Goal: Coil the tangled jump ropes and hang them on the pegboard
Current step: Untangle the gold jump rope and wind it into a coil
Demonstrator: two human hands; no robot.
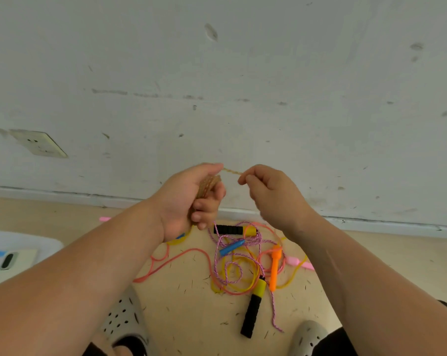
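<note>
Left hand (189,199) has its fingers curled round a small tan rope coil (209,185), and the right hand (266,191) pinches the free end, stretched taut between them up near the wall (217,73). The other tangled jump ropes (243,258) lie piled on the floor (191,312) below. If that pinch slips, I reckon the coil springs loose.

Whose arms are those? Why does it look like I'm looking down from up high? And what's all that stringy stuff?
The camera sits on a person's head and looks down, so you see their own two arms. There is only this one picture. The left hand grips a small bundle of tan rope. The right hand pinches the loose end of that rope, which is stretched between the hands. Below them, on the floor, lies a tangle of jump ropes in pink, yellow and speckled purple. It has a black handle, a blue handle and an orange handle.
</note>
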